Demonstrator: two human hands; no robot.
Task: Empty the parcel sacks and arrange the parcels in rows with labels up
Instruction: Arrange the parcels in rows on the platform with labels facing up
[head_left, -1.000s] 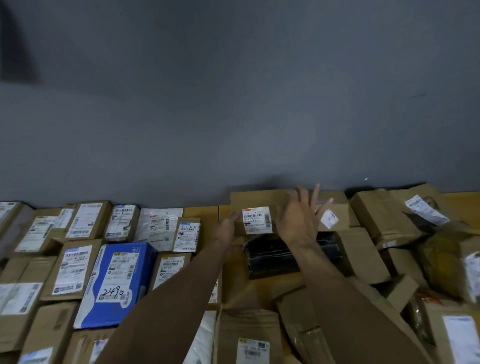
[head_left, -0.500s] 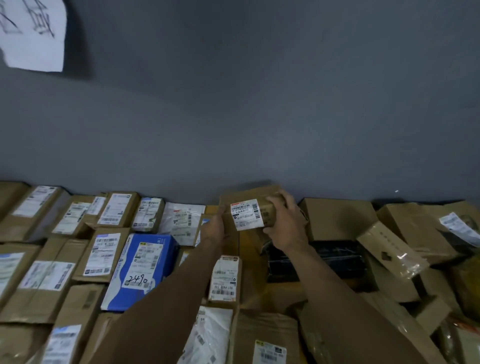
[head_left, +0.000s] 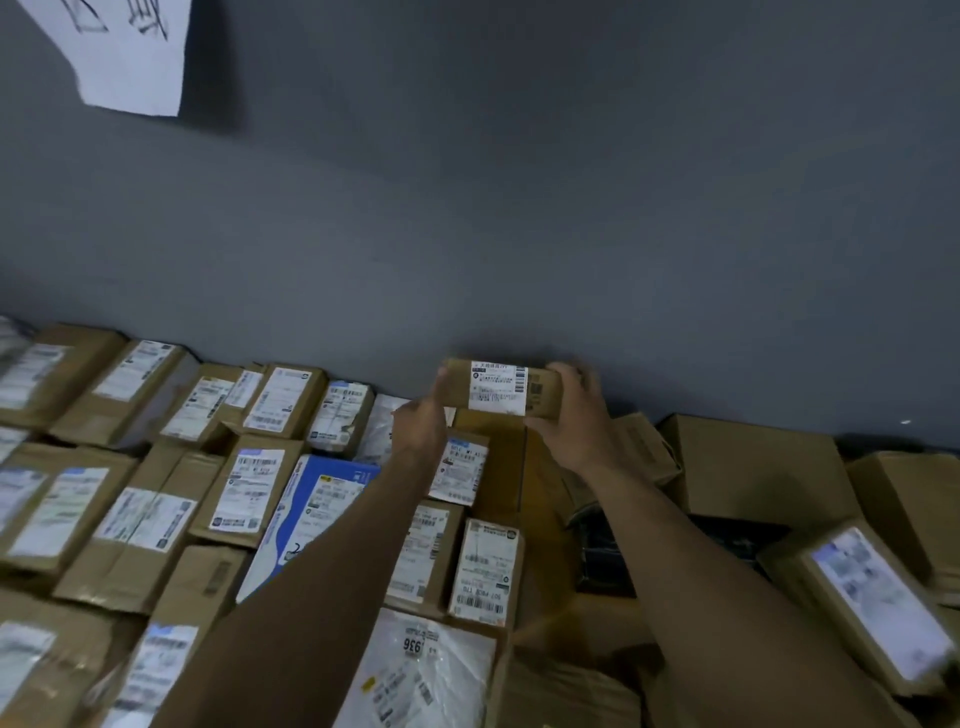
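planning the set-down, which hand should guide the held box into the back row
Likely the left hand: it holds the box on the side nearest the back row's end.

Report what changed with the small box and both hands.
The right hand, open with fingers spread a second ago, now grips the small box at its right end; the left hand holds the other end. Together they raised it toward the grey wall, label facing the camera. The parcel rows at left stayed put.
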